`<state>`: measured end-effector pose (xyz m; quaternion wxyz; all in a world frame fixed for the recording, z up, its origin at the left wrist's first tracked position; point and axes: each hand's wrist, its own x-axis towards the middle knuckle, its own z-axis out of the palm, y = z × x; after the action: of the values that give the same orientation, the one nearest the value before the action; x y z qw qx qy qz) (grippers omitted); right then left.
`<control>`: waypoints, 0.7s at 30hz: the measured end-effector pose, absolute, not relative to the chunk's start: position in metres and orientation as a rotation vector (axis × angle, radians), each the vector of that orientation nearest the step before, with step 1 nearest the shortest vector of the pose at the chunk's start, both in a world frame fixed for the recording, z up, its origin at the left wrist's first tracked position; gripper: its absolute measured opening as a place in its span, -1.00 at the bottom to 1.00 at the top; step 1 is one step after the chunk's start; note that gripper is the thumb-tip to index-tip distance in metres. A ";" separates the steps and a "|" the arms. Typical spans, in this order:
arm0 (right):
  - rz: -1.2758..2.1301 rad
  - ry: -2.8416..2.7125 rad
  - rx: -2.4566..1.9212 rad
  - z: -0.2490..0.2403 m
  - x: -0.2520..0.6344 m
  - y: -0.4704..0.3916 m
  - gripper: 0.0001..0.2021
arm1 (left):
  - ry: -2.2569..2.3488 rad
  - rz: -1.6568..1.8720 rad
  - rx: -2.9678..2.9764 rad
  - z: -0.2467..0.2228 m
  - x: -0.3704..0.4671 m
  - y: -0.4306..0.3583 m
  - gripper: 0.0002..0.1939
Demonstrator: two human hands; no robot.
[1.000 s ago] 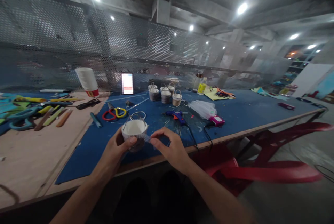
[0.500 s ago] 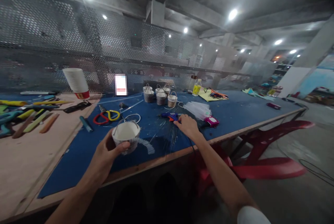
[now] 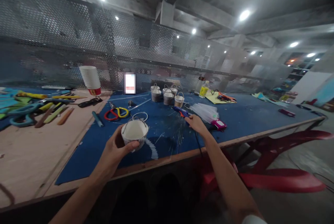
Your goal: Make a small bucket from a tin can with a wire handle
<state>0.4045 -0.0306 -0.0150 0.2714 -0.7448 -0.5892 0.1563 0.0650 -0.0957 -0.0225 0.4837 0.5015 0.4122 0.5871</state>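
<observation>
My left hand (image 3: 118, 147) is wrapped round a small white cup (image 3: 135, 132) with a thin handle looped over its rim, held above the front of the blue mat (image 3: 104, 154). A curved pale ribbed strip (image 3: 152, 148) shows just right of the cup. In my right hand (image 3: 197, 124) is the handle of a blue glue gun (image 3: 182, 111) with an orange trigger, its nozzle pointing left. Behind the glue gun stand several small cups with handles (image 3: 168, 98). Pliers with red and yellow grips (image 3: 116, 113) and a white wire ring (image 3: 140, 116) lie beyond the held cup.
Stacked paper cups (image 3: 90, 78) stand at the back left, near scissors (image 3: 24, 112) and coloured sticks (image 3: 54, 113). Clear plastic bags (image 3: 205, 112) and a magenta tape measure (image 3: 218, 124) lie right of my right hand. A red chair (image 3: 281, 178) is against the table's right front.
My right hand has raised the glue gun slightly off the mat, its nozzle now tipped upward. The whole view has shifted, so most things appear farther right. My left hand still holds the cup.
</observation>
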 end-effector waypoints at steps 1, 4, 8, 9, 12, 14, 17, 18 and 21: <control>0.454 -1.557 -1.950 -0.014 0.406 -0.035 -0.72 | 1.002 1.437 1.213 -0.022 0.066 -0.096 -0.25; 0.700 -1.342 -1.610 -0.011 0.403 -0.051 -0.73 | 0.989 1.453 1.190 -0.023 0.067 -0.095 -0.27; 1.119 -1.092 -1.119 -0.006 0.385 -0.078 -0.70 | 0.959 1.461 1.131 -0.024 0.069 -0.093 -0.28; 1.189 -1.096 -1.057 -0.006 0.379 -0.084 -0.72 | 0.948 1.459 1.115 -0.024 0.069 -0.093 -0.29; 1.272 -1.095 -0.909 -0.003 0.358 -0.103 -0.71 | 0.905 1.443 1.080 -0.023 0.070 -0.095 -0.32; 1.246 -1.091 -0.861 -0.002 0.343 -0.116 -0.69 | 0.880 1.431 1.064 -0.021 0.070 -0.097 -0.33; 1.207 -1.144 -0.881 -0.001 0.326 -0.135 -0.65 | 0.864 1.437 1.058 -0.020 0.071 -0.099 -0.29; 1.204 -1.171 -0.899 -0.001 0.321 -0.141 -0.64 | 0.863 1.440 1.062 -0.020 0.071 -0.099 -0.28; 1.182 -1.266 -1.000 -0.005 0.312 -0.155 -0.61 | 0.869 1.447 1.081 -0.021 0.072 -0.099 -0.27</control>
<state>0.3123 -0.1552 -0.0047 0.5403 -0.4208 -0.5325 0.4974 0.0716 -0.0988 -0.0215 0.5386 0.4545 0.3652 0.6083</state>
